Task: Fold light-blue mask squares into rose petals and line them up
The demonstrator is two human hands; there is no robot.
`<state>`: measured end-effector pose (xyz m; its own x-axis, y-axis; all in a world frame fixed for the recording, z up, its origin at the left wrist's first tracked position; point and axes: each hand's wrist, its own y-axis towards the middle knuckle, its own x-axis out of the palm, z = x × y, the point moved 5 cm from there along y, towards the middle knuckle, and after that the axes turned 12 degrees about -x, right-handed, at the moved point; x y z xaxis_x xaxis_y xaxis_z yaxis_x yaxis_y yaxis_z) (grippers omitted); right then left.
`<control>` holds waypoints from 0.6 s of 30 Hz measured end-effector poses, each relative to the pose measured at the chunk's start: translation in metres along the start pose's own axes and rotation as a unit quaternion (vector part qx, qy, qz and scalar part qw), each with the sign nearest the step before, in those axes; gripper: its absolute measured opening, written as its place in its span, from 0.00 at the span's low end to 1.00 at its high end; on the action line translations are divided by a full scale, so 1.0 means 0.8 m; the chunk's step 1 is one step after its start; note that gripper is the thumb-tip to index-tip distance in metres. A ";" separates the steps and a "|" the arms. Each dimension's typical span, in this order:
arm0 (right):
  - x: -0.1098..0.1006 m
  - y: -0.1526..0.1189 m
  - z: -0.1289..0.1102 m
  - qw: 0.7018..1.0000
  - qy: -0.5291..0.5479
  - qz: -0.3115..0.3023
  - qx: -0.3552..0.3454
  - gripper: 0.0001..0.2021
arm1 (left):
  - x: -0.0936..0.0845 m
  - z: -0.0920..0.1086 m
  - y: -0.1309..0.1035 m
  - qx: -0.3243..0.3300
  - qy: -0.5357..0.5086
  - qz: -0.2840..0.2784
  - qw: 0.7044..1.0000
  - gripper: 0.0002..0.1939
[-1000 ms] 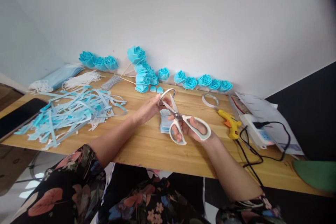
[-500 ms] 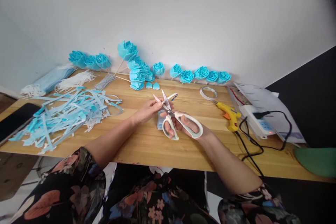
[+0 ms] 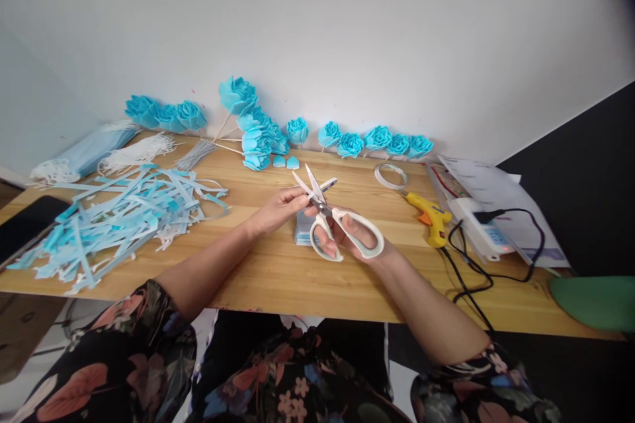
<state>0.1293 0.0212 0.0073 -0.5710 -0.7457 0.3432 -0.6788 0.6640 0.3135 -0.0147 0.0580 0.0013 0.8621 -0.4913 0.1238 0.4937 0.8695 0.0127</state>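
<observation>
My right hand (image 3: 351, 248) has its fingers through the white handle loops of a pair of scissors (image 3: 364, 243), whose blades are spread and point up and away from me. Close by the blades, my left hand (image 3: 280, 211) pinches a narrow white strip (image 3: 328, 184) with a darker blue end. The strip passes by the blades; whether they touch it I cannot tell. Beneath both hands, a stack of pale blue sheets (image 3: 301, 235) lies on the wooden table (image 3: 258, 277), partly hidden. Two small blue cut pieces (image 3: 292, 162) lie beyond my hands.
Blue paper-like flowers (image 3: 378, 137) line the wall. To the left are a heap of blue strips (image 3: 129, 218), face masks (image 3: 89, 151), white cords (image 3: 136, 153), thin wires (image 3: 196, 154) and a phone (image 3: 32, 225). Rightward sit a tape roll (image 3: 391, 176), yellow glue gun (image 3: 432, 215) and power strip (image 3: 483, 228).
The strip beside the blades now lies straighter, where it curved before. Both hands keep their grips, and the whole view has shifted slightly.
</observation>
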 end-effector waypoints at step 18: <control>0.014 0.000 -0.006 0.996 -0.028 -0.084 0.009 0.31 | -0.016 0.005 0.005 -0.036 -0.118 0.110 0.986 0.15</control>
<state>0.1251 0.0129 0.0156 -0.4724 -0.8489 0.2369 -0.7756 0.5281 0.3457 -0.0243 0.0679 0.0034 0.9029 -0.2587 0.3434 0.3121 0.9437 -0.1097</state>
